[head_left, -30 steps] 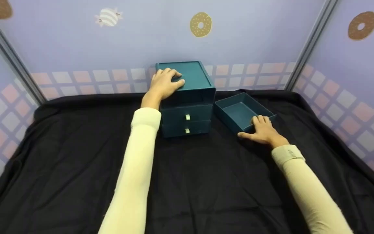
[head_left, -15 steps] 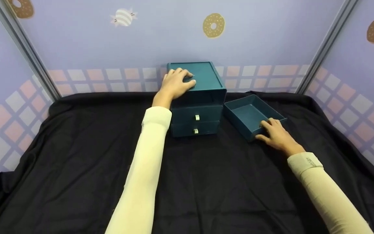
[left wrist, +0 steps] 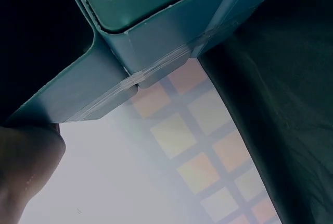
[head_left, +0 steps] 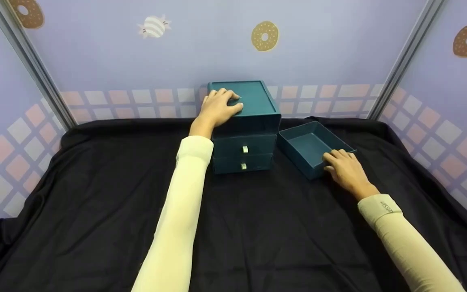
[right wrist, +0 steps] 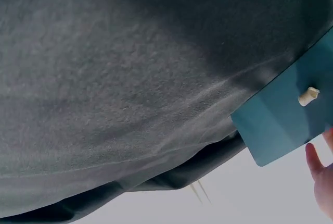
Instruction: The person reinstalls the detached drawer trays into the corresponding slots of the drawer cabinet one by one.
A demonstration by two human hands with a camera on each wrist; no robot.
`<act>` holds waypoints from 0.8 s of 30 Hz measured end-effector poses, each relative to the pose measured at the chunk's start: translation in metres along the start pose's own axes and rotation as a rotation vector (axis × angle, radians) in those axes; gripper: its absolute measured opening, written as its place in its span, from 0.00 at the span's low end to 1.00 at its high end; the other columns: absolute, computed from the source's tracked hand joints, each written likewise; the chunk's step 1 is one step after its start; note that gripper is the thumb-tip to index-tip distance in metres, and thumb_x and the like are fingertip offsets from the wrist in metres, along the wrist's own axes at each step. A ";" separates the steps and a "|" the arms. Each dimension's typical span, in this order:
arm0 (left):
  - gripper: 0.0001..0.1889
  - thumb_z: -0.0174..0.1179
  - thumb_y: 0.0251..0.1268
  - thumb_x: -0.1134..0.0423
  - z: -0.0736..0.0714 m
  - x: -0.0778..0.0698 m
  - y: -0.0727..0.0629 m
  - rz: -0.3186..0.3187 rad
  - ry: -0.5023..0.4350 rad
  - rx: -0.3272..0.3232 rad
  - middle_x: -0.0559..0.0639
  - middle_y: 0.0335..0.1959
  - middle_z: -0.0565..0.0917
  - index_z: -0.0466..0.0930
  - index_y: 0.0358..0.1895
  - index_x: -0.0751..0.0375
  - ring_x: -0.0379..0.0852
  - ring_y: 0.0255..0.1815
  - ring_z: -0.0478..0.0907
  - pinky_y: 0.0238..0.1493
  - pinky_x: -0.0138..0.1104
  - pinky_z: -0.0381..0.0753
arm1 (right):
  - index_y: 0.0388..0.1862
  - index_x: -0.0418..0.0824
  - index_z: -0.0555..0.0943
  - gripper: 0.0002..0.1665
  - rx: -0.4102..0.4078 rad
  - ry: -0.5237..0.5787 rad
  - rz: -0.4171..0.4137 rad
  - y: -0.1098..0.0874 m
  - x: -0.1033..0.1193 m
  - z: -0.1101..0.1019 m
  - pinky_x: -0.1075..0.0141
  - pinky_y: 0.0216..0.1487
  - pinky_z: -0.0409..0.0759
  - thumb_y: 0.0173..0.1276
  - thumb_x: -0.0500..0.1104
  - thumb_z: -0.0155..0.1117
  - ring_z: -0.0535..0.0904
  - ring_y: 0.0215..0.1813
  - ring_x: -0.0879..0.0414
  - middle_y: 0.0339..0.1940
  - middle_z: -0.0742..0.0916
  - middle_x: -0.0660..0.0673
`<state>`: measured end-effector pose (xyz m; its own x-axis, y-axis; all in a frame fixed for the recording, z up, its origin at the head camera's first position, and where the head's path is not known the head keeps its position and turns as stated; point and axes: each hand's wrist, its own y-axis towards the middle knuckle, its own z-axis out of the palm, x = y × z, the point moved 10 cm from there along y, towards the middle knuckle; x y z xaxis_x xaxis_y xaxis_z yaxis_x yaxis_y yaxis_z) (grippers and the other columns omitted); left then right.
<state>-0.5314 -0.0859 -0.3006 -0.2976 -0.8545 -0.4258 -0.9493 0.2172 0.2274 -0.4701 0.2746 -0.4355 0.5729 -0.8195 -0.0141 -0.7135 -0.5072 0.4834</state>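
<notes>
A dark teal desktop drawer cabinet (head_left: 253, 106) stands against the back wall with its top slot vacant and two lower drawers pushed in. My left hand (head_left: 217, 108) rests on the left of its top, thumb spread toward the middle. In the left wrist view, part of that hand (left wrist: 28, 164) shows beside the cabinet's edge (left wrist: 156, 31). To the right, a pulled-out teal drawer (head_left: 292, 156) lies angled on the black cloth. My right hand (head_left: 345, 170) has its fingertips at the drawer's front rim. The right wrist view shows the drawer's front panel (right wrist: 286, 114) with a pale knob (right wrist: 308, 96).
Black cloth (head_left: 136, 211) with wrinkles covers the table and rises along the back edge. Purple patterned walls (head_left: 201, 44) enclose the back and both sides. Pale knobs mark the lower drawers, the upper one (head_left: 245, 149) included.
The camera view has shifted. My right thumb has come away from the drawer's near corner and drawn in toward the fingers. My left hand and the cabinet stay together, without visible change.
</notes>
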 end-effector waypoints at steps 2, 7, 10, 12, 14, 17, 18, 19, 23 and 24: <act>0.27 0.51 0.82 0.41 0.000 0.002 0.000 -0.004 -0.002 -0.004 0.50 0.75 0.72 0.75 0.74 0.46 0.55 0.76 0.62 0.80 0.51 0.55 | 0.46 0.39 0.79 0.14 -0.021 -0.020 -0.024 0.001 0.003 -0.001 0.40 0.52 0.76 0.65 0.34 0.74 0.77 0.47 0.36 0.41 0.82 0.37; 0.26 0.51 0.82 0.41 -0.001 0.001 0.000 -0.005 -0.001 -0.011 0.50 0.74 0.72 0.75 0.74 0.47 0.54 0.75 0.63 0.80 0.51 0.56 | 0.44 0.39 0.80 0.12 -0.056 -0.039 -0.079 0.001 0.009 -0.003 0.41 0.52 0.76 0.65 0.32 0.73 0.77 0.44 0.37 0.40 0.83 0.38; 0.27 0.51 0.82 0.41 -0.001 -0.003 0.002 0.008 -0.003 -0.008 0.50 0.74 0.72 0.75 0.74 0.47 0.54 0.75 0.62 0.80 0.50 0.55 | 0.40 0.39 0.81 0.11 -0.075 -0.042 -0.103 0.000 0.012 -0.006 0.43 0.48 0.75 0.64 0.32 0.74 0.76 0.41 0.39 0.37 0.82 0.39; 0.27 0.51 0.82 0.41 -0.001 -0.004 0.003 0.012 -0.001 -0.008 0.50 0.74 0.72 0.75 0.74 0.46 0.54 0.76 0.62 0.80 0.50 0.56 | 0.39 0.39 0.81 0.10 -0.083 -0.043 -0.119 0.000 0.014 -0.008 0.44 0.47 0.74 0.64 0.33 0.75 0.76 0.40 0.39 0.36 0.82 0.39; 0.26 0.51 0.82 0.41 -0.002 -0.004 0.003 0.010 0.004 -0.011 0.50 0.74 0.72 0.75 0.74 0.46 0.54 0.76 0.62 0.80 0.50 0.56 | 0.39 0.39 0.80 0.10 -0.083 -0.044 -0.132 0.000 0.015 -0.009 0.45 0.47 0.73 0.64 0.33 0.74 0.75 0.40 0.39 0.35 0.81 0.39; 0.26 0.51 0.82 0.41 -0.002 -0.003 0.003 0.006 0.012 -0.009 0.50 0.74 0.72 0.76 0.74 0.46 0.55 0.76 0.62 0.80 0.50 0.56 | 0.39 0.39 0.80 0.09 -0.078 -0.043 -0.151 0.000 0.018 -0.010 0.44 0.48 0.72 0.66 0.34 0.74 0.75 0.40 0.39 0.35 0.80 0.40; 0.27 0.51 0.82 0.41 -0.002 -0.003 0.003 0.007 0.012 -0.007 0.50 0.74 0.72 0.75 0.74 0.47 0.55 0.76 0.62 0.80 0.50 0.55 | 0.39 0.39 0.80 0.09 -0.077 -0.043 -0.154 -0.001 0.019 -0.010 0.43 0.49 0.72 0.66 0.34 0.74 0.75 0.40 0.39 0.35 0.80 0.40; 0.27 0.51 0.82 0.41 -0.002 -0.003 0.003 0.009 0.012 -0.006 0.50 0.75 0.72 0.75 0.75 0.47 0.55 0.77 0.62 0.80 0.50 0.55 | 0.39 0.39 0.80 0.09 -0.077 -0.042 -0.157 -0.001 0.020 -0.010 0.42 0.50 0.72 0.66 0.34 0.74 0.75 0.40 0.40 0.35 0.79 0.40; 0.27 0.51 0.82 0.41 0.000 -0.002 0.002 0.010 0.009 -0.008 0.51 0.75 0.72 0.76 0.74 0.47 0.56 0.77 0.62 0.80 0.51 0.55 | 0.40 0.40 0.81 0.09 -0.081 -0.031 -0.168 -0.004 0.024 -0.012 0.39 0.54 0.69 0.67 0.34 0.74 0.75 0.41 0.40 0.36 0.80 0.40; 0.27 0.51 0.81 0.41 0.000 -0.001 0.001 0.009 0.008 -0.009 0.51 0.75 0.72 0.76 0.74 0.47 0.56 0.77 0.62 0.80 0.51 0.55 | 0.41 0.40 0.82 0.08 -0.081 -0.025 -0.171 -0.005 0.025 -0.012 0.38 0.55 0.69 0.67 0.34 0.74 0.75 0.42 0.40 0.36 0.80 0.40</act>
<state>-0.5323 -0.0845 -0.2997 -0.3052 -0.8562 -0.4169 -0.9456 0.2205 0.2394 -0.4473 0.2600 -0.4273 0.6725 -0.7298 -0.1233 -0.5710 -0.6176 0.5408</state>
